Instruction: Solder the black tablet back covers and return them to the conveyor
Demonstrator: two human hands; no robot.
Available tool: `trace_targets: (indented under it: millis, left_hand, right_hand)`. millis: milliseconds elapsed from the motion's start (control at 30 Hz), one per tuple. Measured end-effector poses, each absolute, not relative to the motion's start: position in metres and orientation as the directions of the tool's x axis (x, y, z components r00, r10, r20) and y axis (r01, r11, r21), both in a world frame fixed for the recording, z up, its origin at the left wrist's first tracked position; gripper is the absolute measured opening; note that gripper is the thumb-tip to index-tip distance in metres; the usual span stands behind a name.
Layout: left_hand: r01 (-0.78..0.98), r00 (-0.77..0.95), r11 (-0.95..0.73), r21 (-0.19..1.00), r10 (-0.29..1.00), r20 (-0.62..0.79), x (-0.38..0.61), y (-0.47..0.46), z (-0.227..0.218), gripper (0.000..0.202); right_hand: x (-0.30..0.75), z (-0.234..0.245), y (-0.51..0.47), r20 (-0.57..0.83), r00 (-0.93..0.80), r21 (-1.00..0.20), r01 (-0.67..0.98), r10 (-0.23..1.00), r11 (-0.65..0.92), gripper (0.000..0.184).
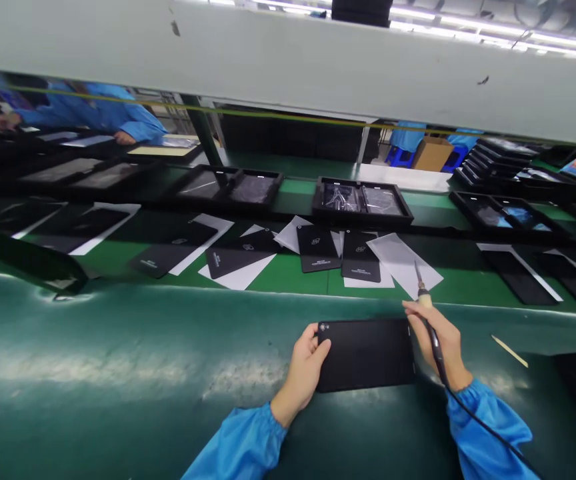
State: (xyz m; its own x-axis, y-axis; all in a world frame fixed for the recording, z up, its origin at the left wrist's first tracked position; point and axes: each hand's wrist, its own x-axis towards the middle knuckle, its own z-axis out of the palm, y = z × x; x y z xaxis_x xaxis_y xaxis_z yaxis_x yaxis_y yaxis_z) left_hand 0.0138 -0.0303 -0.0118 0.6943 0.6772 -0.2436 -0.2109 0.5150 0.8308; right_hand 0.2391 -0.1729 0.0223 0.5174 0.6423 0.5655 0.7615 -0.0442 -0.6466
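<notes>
A black phone (365, 355) is being clasped at its left edge, low centre of the frame, by the left hand (308, 363), fingers closed; a soldering iron (427, 301) is being gripped pen-style by the right hand (443, 337), tip pointing past the phone – a slip could scorch the casing, and a snag on the trailing cord (488, 427) could jerk the tip; the phone's underside is being hidden.

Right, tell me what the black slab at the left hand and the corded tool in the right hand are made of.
The black slab looks like matte-coated plastic or metal: a dull, even face with only a faint sheen, and the look can't settle which. The corded tool has a thin, metal-looking tip, a pale grip that could be wood or cork, and a black, plastic-looking body.
</notes>
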Motion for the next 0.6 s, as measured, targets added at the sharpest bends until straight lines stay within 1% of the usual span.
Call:
trace_targets:
  millis: [33,100,200,267,300,333,367,500,600]
  left_hand:
    - [-0.200,0.693,0.532,0.822,0.670,-0.265,0.014,-0.031,-0.011,0.042]
    - [-0.190,0.692,0.553,0.811,0.661,-0.289,0.014,-0.033,-0.010,0.045]
    - [-0.206,0.690,0.556,0.805,0.666,-0.284,0.014,-0.035,-0.009,0.042]
    - [-0.213,0.689,0.555,0.804,0.669,-0.279,0.015,-0.035,-0.009,0.039]
    - [-0.213,0.687,0.551,0.807,0.671,-0.277,0.015,-0.035,-0.010,0.037]
    - [-0.211,0.685,0.546,0.811,0.674,-0.275,0.015,-0.035,-0.010,0.036]
    - [-0.207,0.684,0.541,0.815,0.675,-0.275,0.015,-0.035,-0.011,0.034]
    - [-0.189,0.682,0.523,0.831,0.679,-0.273,0.015,-0.035,-0.012,0.029]
    - [-0.172,0.684,0.524,0.834,0.673,-0.282,0.015,-0.035,-0.013,0.029]
  right_hand:
    - [0.236,0.024,-0.174,0.579,0.511,-0.648,0.761,0.636,-0.021,0.021]
    - [0.225,0.028,-0.176,0.534,0.532,-0.736,0.675,0.657,0.052,0.027]
    - [0.199,0.028,-0.178,0.401,0.594,-0.897,0.408,0.698,0.168,0.030]
    - [0.184,0.025,-0.178,0.334,0.625,-0.941,0.267,0.705,0.209,0.025]
    - [0.179,0.024,-0.178,0.318,0.625,-0.948,0.237,0.713,0.215,0.023]
    - [0.176,0.022,-0.178,0.321,0.615,-0.946,0.240,0.720,0.217,0.021]
    - [0.174,0.021,-0.177,0.346,0.593,-0.936,0.276,0.727,0.220,0.020]
    - [0.173,0.021,-0.175,0.481,0.437,-0.822,0.525,0.760,0.219,0.014]
    - [0.170,0.025,-0.171,0.494,0.351,-0.775,0.592,0.796,0.220,0.018]
